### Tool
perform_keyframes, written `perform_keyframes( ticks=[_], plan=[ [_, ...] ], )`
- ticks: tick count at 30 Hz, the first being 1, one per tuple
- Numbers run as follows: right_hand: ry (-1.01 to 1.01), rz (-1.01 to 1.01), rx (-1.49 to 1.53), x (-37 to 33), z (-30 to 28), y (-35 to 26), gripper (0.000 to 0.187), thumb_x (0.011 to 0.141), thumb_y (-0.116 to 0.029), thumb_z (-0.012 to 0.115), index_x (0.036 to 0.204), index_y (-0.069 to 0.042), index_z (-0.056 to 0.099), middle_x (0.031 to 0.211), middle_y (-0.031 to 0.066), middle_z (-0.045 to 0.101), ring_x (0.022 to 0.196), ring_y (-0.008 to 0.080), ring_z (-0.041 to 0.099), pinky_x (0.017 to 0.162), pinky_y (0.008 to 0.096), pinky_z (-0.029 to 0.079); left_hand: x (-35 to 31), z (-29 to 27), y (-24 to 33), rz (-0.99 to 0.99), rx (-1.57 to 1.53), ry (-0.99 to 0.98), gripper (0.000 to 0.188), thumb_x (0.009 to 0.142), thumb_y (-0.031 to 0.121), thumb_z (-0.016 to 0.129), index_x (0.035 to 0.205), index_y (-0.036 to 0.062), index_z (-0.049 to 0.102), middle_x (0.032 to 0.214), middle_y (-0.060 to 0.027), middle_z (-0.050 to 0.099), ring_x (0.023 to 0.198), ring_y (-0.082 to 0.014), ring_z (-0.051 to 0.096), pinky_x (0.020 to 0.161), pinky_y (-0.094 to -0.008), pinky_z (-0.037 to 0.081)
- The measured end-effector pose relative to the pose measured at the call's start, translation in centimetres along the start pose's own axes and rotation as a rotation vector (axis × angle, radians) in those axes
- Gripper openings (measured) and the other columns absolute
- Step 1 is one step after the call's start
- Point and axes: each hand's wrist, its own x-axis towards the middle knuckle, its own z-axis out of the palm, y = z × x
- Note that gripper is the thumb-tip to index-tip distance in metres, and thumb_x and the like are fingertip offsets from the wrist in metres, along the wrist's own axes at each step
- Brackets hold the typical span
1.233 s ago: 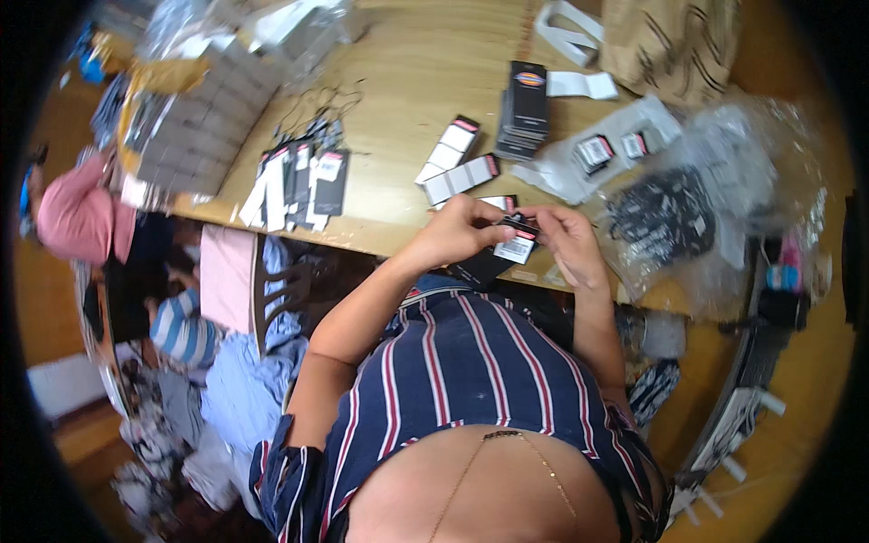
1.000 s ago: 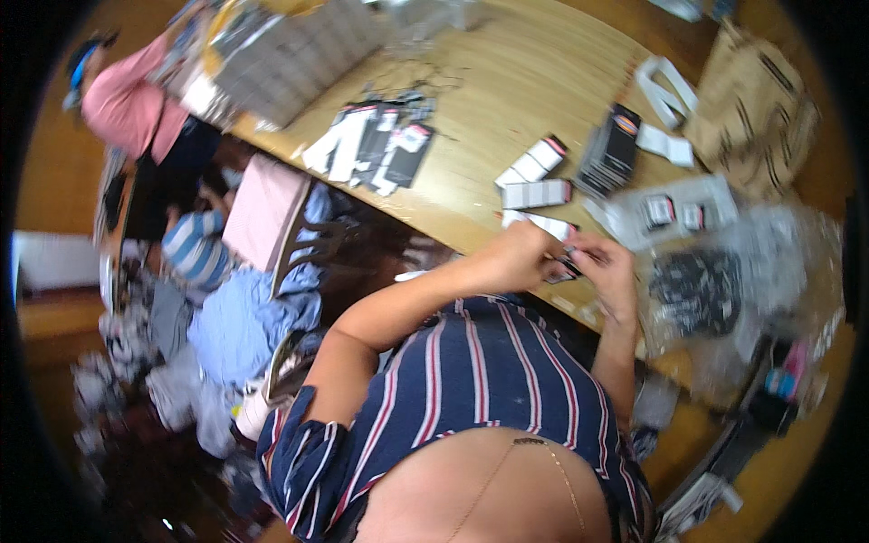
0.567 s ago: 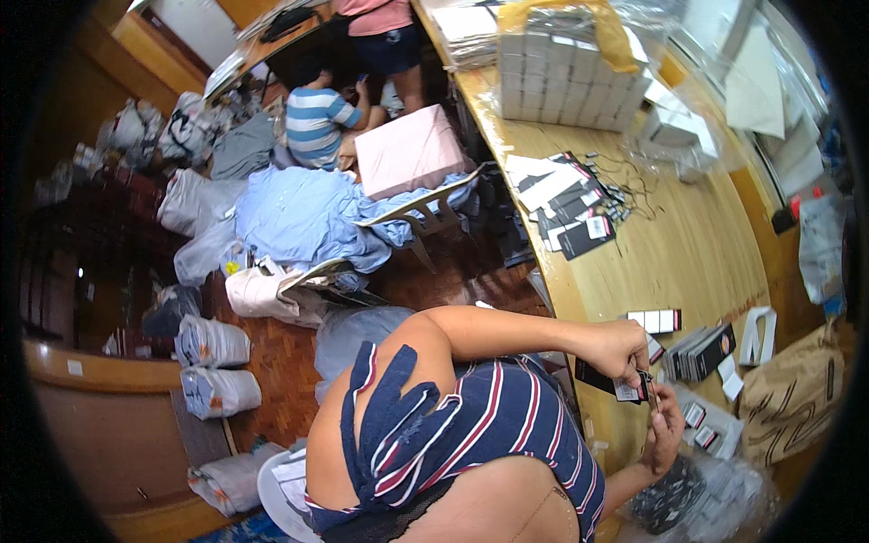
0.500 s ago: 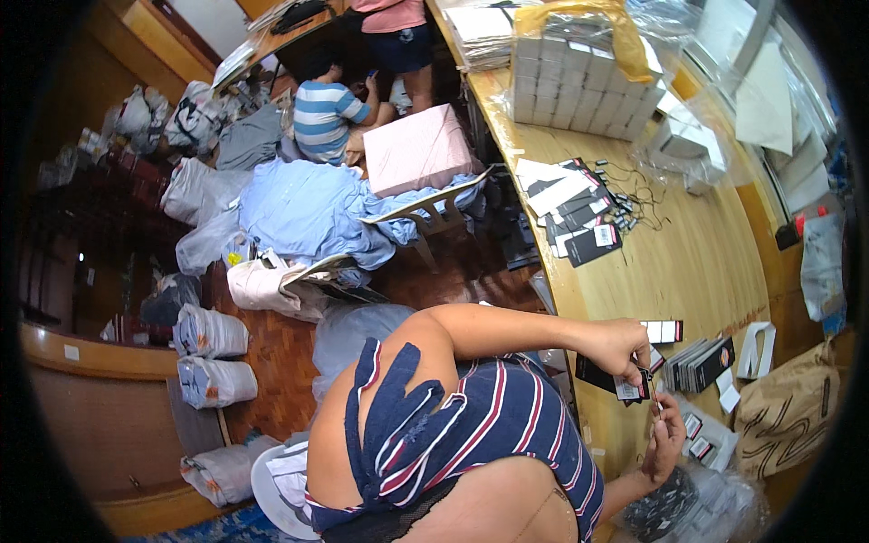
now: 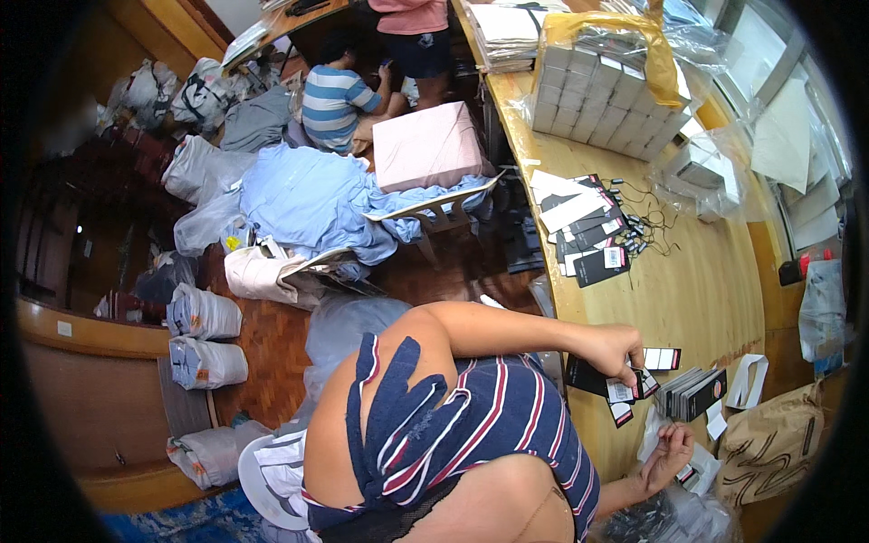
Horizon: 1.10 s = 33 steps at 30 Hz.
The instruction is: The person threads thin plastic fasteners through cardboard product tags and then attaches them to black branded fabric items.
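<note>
Over the near part of the wooden table, my left hand (image 5: 613, 350) has thumb and fingers pinched on a black hang tag (image 5: 622, 391) with a white barcode label. More black tags (image 5: 587, 375) lie under and beside it. Below and to the right, apart from the left hand, is my right hand (image 5: 668, 455). Its fingers are curled together; whatever they hold, if anything, is too small to make out. Just above it leans a row of upright black tags (image 5: 692, 395). A clear plastic bag (image 5: 670, 518) lies under the right wrist.
Farther up the table (image 5: 697, 299) lie tags with black cords (image 5: 588, 217) and a plastic-wrapped block of small white boxes (image 5: 602, 104). A brown paper bag (image 5: 769, 443) stands at the right edge. Left are chairs with blue cloth (image 5: 303, 199) and a seated person (image 5: 339, 104).
My right hand has moved down and away from the left hand, which stays at the tags. The view has shifted slightly.
</note>
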Motion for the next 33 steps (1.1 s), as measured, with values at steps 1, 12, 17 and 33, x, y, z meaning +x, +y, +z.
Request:
perform_keyframes(
  ticks=[1,12,17,33],
  plan=[
    [0.033,-0.043,0.095,0.0,0.6,0.1,0.015,0.078,-0.012,0.056,0.077,-0.002,0.046,0.072,0.005,0.044,0.065,0.0144,0.043,0.067,0.0276,0.039,0.0,0.0,0.0,-0.01,-0.012,-0.019,0.017,0.068,0.016,0.063,0.076,0.0007,0.06,0.059,-0.0111,0.057,0.051,-0.0172,0.051,0.05,-0.0306,0.039],
    [0.085,-0.165,0.814,0.8,3.1,-0.7,0.016,0.075,-0.008,0.057,0.067,-0.007,0.043,0.061,-0.0003,0.042,0.047,0.0106,0.038,0.047,0.023,0.037,2.5,1.4,-2.0,0.146,0.104,0.239,0.017,0.072,0.012,0.061,0.085,0.0014,0.061,0.082,-0.0089,0.061,0.076,-0.0144,0.056,0.068,-0.0264,0.043],
    [0.35,-0.252,0.145,0.2,6.7,-1.4,0.009,0.07,0.002,0.06,0.077,0.003,0.055,0.072,0.0085,0.055,0.053,0.0118,0.051,0.05,0.0206,0.042,3.7,3.1,-0.5,-0.098,-0.087,0.362,0.014,0.074,0.012,0.061,0.08,-0.0007,0.058,0.072,-0.0047,0.06,0.065,-0.0086,0.054,0.059,-0.0227,0.043],
    [0.523,-0.432,-0.45,-1.3,6.2,-1.0,0.012,0.065,-0.001,0.066,0.069,0.001,0.055,0.066,0.0054,0.055,0.052,0.0107,0.048,0.048,0.0219,0.039,4.4,8.2,2.7,0.203,0.179,0.467,0.011,0.071,0.001,0.062,0.078,-0.0035,0.055,0.063,-0.0046,0.058,0.056,-0.0041,0.05,0.049,-0.0163,0.039]
  ],
)
